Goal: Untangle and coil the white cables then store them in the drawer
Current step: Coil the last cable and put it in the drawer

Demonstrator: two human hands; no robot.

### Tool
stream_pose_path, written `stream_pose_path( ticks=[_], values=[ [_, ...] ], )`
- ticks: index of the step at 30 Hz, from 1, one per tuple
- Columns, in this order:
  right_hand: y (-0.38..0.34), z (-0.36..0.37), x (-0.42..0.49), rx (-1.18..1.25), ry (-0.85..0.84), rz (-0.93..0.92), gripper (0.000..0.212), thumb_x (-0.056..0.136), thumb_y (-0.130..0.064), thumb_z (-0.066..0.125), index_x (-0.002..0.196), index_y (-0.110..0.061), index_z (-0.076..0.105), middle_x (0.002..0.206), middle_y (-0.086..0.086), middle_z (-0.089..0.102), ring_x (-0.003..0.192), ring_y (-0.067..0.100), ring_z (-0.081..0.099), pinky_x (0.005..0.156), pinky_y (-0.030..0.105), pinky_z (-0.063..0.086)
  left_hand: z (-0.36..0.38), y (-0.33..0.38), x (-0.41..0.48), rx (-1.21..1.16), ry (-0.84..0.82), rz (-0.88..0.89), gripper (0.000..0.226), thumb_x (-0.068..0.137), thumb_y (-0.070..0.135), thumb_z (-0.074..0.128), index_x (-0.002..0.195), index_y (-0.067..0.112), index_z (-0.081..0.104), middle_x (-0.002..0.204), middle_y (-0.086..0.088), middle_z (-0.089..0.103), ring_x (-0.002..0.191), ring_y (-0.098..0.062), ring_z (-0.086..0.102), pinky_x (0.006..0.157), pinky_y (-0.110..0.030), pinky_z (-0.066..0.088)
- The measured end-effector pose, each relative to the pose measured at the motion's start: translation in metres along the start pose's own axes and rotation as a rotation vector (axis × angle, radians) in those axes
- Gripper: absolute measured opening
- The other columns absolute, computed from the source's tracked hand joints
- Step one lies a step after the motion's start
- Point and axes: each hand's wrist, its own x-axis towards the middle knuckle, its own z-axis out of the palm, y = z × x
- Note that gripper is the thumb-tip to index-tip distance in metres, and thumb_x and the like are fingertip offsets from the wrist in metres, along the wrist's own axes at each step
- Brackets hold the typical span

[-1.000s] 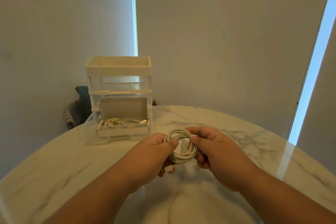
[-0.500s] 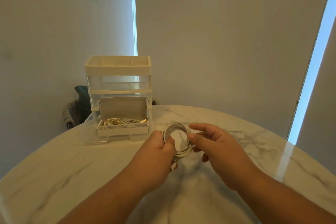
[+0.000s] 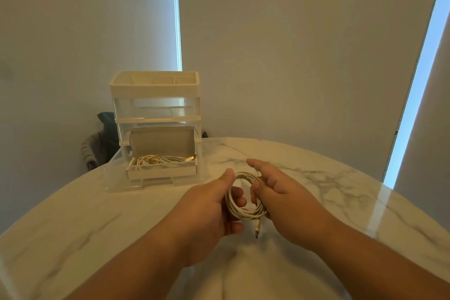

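A coiled white cable (image 3: 246, 212) hangs between both hands above the marble table (image 3: 97, 214). My left hand (image 3: 209, 207) grips the coil's left side, thumb over the top and fingers through the loop. My right hand (image 3: 282, 192) pinches the right side with thumb and fingers; its index finger points forward. A plug end (image 3: 257, 228) dangles below the coil. To the far left the organiser's clear bottom drawer (image 3: 126, 184) is pulled out. In it sits a white cardboard box (image 3: 162, 170) with its lid up, holding other coiled white cables (image 3: 160, 161).
The clear plastic drawer organiser (image 3: 155, 105) with a cream top tray stands at the table's back left edge. A dark chair with cloth (image 3: 97, 146) sits behind it. Window blinds fill the background.
Both hands moved the coil forward and turned it flatter. The left hand's fingers now pass through the loop, and the plug end hangs free below.
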Motion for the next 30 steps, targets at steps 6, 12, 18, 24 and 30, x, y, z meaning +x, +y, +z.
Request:
stream_pose_path(
  ticks=[6,12,18,24,30],
  values=[
    [-0.005,0.007,-0.006,0.096,0.083,-0.01,0.042,0.106,-0.03,0.04,0.146,-0.044,0.038,0.092,-0.013,0.061,0.085,-0.001,0.055,0.081,0.014,0.041,0.007,-0.014,0.005,0.248,0.165,0.245,0.037,0.102,0.041,0.043,0.093,0.012,0.065,0.067,-0.001,0.065,0.06,-0.016,0.061,0.069,-0.041,0.059],
    [-0.005,0.025,-0.011,0.317,0.229,-0.012,0.026,0.104,-0.037,0.041,0.128,-0.04,0.049,0.074,-0.006,0.063,0.065,0.002,0.059,0.062,0.018,0.051,0.01,-0.012,0.0,0.44,0.288,0.455,0.025,0.103,0.038,0.039,0.096,0.027,0.06,0.065,0.002,0.062,0.053,-0.009,0.061,0.053,-0.025,0.054],
    [-0.007,0.024,-0.013,0.457,0.244,-0.002,0.025,0.107,-0.026,0.039,0.115,-0.037,0.061,0.08,-0.004,0.072,0.063,0.005,0.063,0.055,0.017,0.051,0.013,-0.016,-0.003,0.6,0.372,0.54,0.032,0.101,0.045,0.034,0.085,0.025,0.054,0.07,0.0,0.06,0.064,-0.019,0.063,0.067,-0.046,0.055],
    [-0.008,0.021,-0.007,0.823,0.179,0.136,0.025,0.104,-0.022,0.046,0.118,-0.019,0.067,0.095,0.015,0.075,0.074,0.024,0.067,0.069,0.04,0.054,0.012,-0.015,-0.002,0.601,0.404,0.579,0.03,0.102,0.041,0.036,0.084,0.023,0.053,0.07,0.003,0.062,0.064,-0.014,0.062,0.066,-0.044,0.054],
    [-0.004,0.016,0.001,1.062,0.069,0.384,0.042,0.101,-0.03,0.051,0.112,0.007,0.067,0.091,0.019,0.067,0.07,0.024,0.061,0.067,0.036,0.053,0.013,-0.015,-0.003,0.609,0.332,0.613,0.023,0.102,0.032,0.043,0.088,0.024,0.059,0.069,0.009,0.065,0.066,0.002,0.06,0.059,-0.019,0.046]
  ],
)
